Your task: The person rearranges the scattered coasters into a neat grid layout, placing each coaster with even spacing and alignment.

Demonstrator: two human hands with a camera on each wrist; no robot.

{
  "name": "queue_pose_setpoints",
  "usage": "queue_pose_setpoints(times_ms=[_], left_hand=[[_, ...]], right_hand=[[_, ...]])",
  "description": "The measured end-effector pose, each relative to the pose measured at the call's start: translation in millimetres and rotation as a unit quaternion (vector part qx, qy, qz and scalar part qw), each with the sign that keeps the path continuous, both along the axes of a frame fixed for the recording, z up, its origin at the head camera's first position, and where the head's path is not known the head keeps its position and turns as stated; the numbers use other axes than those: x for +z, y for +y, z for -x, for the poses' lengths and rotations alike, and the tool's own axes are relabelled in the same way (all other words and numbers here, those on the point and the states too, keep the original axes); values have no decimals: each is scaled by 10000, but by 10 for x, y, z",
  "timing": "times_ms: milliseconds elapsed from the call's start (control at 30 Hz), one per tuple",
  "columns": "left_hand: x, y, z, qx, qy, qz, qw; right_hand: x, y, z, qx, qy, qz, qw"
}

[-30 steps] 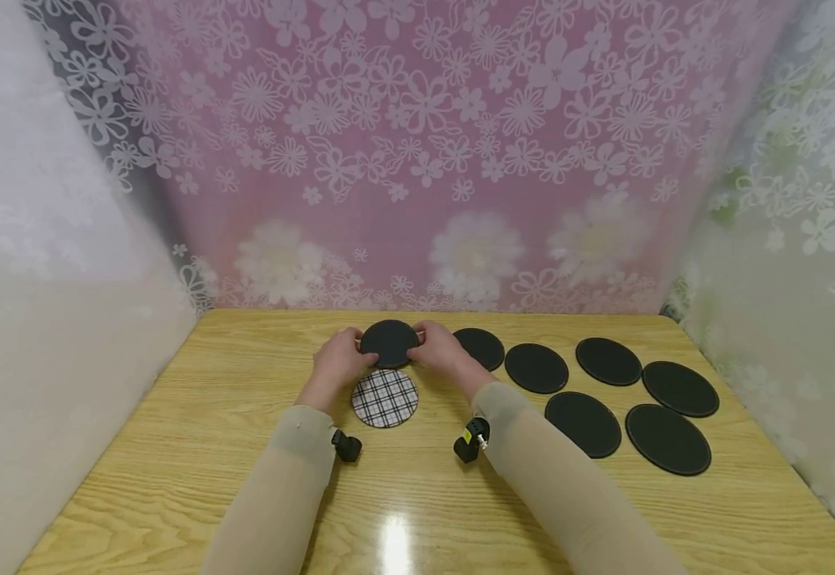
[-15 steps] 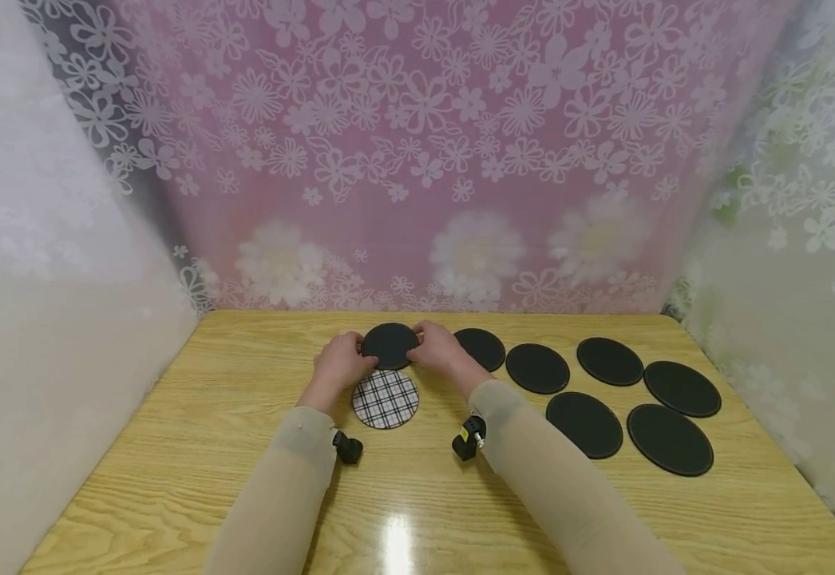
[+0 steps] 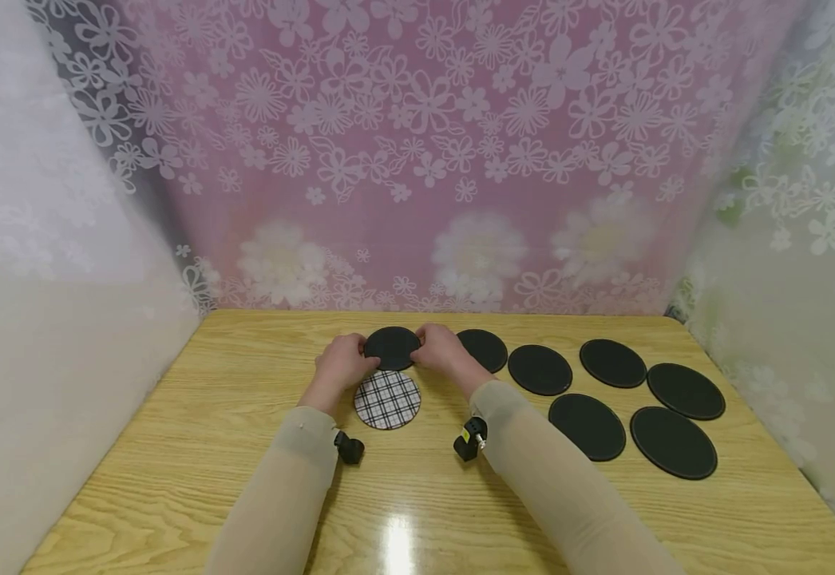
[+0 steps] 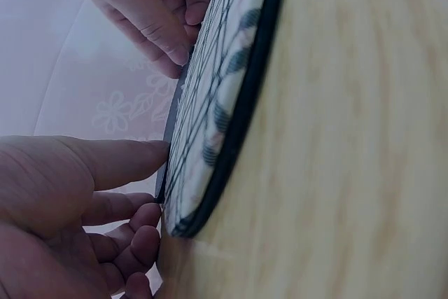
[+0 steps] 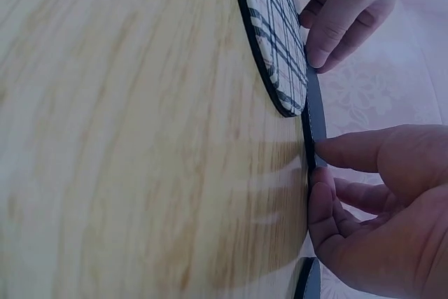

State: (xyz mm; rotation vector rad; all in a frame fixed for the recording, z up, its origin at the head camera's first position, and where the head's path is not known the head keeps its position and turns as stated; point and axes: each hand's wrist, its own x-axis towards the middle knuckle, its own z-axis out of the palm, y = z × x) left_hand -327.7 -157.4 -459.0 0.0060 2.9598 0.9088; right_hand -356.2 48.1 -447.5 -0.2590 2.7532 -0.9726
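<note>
A round black coaster (image 3: 392,349) lies near the back of the table, its edge pinched from both sides. My left hand (image 3: 344,361) has thumb and fingers on its left edge; my right hand (image 3: 441,348) holds the opposite edge. Directly in front of it is a round coaster with a black-and-white plaid face (image 3: 387,400), plaid side up. In the left wrist view, the plaid coaster (image 4: 217,103) with its dark rim partly covers the black one. The right wrist view shows my right thumb and fingertips (image 5: 322,180) on the thin black edge, close to the tabletop.
To the right, several more black round coasters lie flat, including one (image 3: 480,350) partly behind my right hand and another (image 3: 587,426) by the right sleeve. The wooden table (image 3: 173,447) meets a pink flowered curtain (image 3: 389,160) at the back, with pale curtains on both sides.
Both hands have lowered the black coaster slightly and brought it a little closer to me, just behind the plaid one. The grip on its edges stays the same.
</note>
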Motion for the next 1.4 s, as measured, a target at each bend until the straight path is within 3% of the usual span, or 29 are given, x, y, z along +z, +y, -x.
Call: queue_pose_setpoints(times_ms=[667, 800, 1000, 1133, 1400], left_hand=[[-16, -9, 14, -82, 174, -57, 9998], [33, 20, -29, -15, 60, -100, 9999], [125, 68, -102, 30, 273, 23, 9996], [199, 120, -155, -8, 425, 50, 9991], [246, 322, -222, -268, 507, 40, 9983]], right_hand=[[2, 69, -51, 174, 187, 55, 9997], [-16, 130, -94, 107, 10, 455, 9989], [-28, 219, -219, 67, -4, 1002, 9949], [3, 288, -298, 32, 152, 1035, 9945], [102, 497, -414, -148, 399, 839, 9956]])
